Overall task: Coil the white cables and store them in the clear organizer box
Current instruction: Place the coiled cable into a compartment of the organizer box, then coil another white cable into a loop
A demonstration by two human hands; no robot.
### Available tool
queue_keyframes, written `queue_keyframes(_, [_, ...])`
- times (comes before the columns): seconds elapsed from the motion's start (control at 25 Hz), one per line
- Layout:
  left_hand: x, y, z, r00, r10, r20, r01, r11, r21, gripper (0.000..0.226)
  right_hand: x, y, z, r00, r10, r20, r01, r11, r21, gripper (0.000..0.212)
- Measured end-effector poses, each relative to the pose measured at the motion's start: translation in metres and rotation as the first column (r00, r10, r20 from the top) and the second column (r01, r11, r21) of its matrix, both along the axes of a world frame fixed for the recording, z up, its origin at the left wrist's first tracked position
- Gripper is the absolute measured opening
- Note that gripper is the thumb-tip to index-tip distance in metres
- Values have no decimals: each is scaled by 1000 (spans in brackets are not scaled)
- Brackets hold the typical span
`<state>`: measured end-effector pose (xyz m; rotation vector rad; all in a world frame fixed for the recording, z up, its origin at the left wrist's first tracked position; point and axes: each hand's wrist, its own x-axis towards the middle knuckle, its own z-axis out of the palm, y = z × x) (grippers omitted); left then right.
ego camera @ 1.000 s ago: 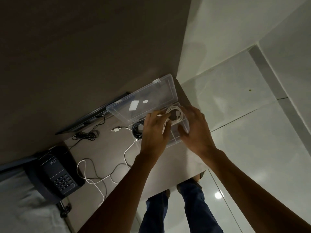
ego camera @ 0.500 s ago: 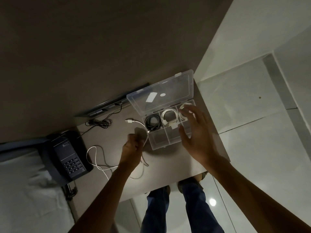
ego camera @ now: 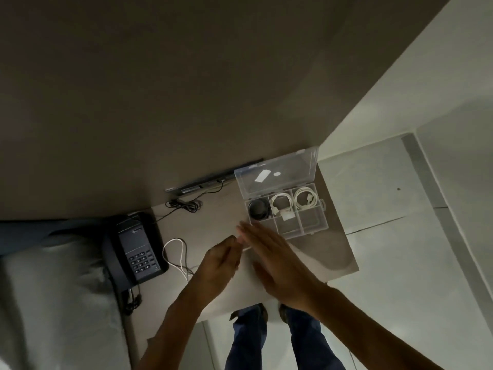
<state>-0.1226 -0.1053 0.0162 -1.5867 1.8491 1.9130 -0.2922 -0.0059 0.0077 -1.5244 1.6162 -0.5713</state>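
Head view: left hand (ego camera: 218, 260) pinches the loose white cable (ego camera: 174, 252); right hand (ego camera: 274, 260), fingers spread and empty, hovers just beside it. Coiling it seems next, then the clear organizer box (ego camera: 324, 209) beyond.

On the worktop (ego camera: 213, 220) the clear organizer box (ego camera: 313, 225) lies open, two coiled white cables (ego camera: 305, 200) and a dark coil (ego camera: 257, 208) in its far compartments. Both hands meet just before it: left hand (ego camera: 220, 260) pinching a loose white cable (ego camera: 174, 252), right hand (ego camera: 277, 260) flat, fingers extended
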Motion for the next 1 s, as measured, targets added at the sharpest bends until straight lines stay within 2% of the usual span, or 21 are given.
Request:
queue_keyframes(0.12, [26,-5,91,988,-17,-150,1,994,-112,44,6,-3,86,964,-89,249,51,986,156,42])
queue_keyframes(0.16, [35,-8,127,981,-16,-192,-16,987,-163,46,3,-4,123,927,-91,365,12,977,213,32])
queue_keyframes(0.24, [46,-15,198,964,15,-266,-79,969,-232,51,-6,-2,207,775,-137,617,-108,933,343,25])
queue_keyframes(0.28, [49,-16,233,953,25,-303,-105,963,-248,54,-11,2,248,653,-178,736,-187,904,384,26])
queue_keyframes(0.32, [49,-15,263,943,30,-330,-120,959,-257,55,-13,8,284,481,-226,847,-269,882,388,28])
queue_keyframes(0.4, [42,-3,320,938,5,-348,-108,954,-279,50,-11,19,348,14,-331,944,-374,873,312,28])
queue_keyframes(0.44, [37,10,344,940,-33,-339,-79,947,-311,46,-7,24,376,-228,-362,904,-369,891,264,29])
queue_keyframes(0.48, [33,27,364,944,-72,-321,-49,933,-356,44,-1,30,398,-422,-353,835,-319,920,228,30])
queue_keyframes(0.52, [28,45,382,947,-110,-303,-24,914,-406,43,3,34,416,-559,-315,767,-237,947,215,31])
queue_keyframes(0.56, [23,64,397,945,-140,-297,-6,896,-443,41,4,37,432,-620,-260,740,-129,965,230,32])
queue_keyframes(0.6, [19,81,410,940,-150,-305,-7,888,-459,38,4,40,447,-598,-214,773,-2,964,266,31])
queue_keyframes(0.64, [17,94,420,936,-140,-322,-24,890,-455,37,2,42,458,-466,-188,865,148,947,286,32])
queue_keyframes(0.68, [17,104,430,931,-122,-343,-49,892,-449,36,0,45,467,-203,-183,962,302,923,239,33])
queue_keyframes(0.72, [18,112,441,927,-118,-356,-62,888,-456,34,0,51,477,161,-185,970,431,897,99,33])
queue_keyframes(0.76, [20,116,453,923,-133,-362,-61,877,-477,31,1,57,484,510,-193,839,488,868,-97,34])
queue_keyframes(0.8, [24,119,465,918,-158,-365,-51,864,-501,27,5,64,489,736,-198,647,466,842,-272,35])
queue_keyframes(0.84, [27,119,477,911,-188,-368,-35,853,-521,25,9,71,491,849,-184,496,403,832,-381,37])
queue_keyframes(0.88, [33,117,489,905,-221,-365,-10,844,-536,22,14,76,492,905,-158,396,332,842,-425,37])
queue_keyframes(0.92, [39,112,500,898,-262,-353,25,832,-554,20,18,79,494,931,-123,345,269,867,-418,36])
queue_keyframes(1.0, [54,97,519,886,-329,-327,92,816,-571,15,22,81,500,935,-66,349,172,944,-283,26])
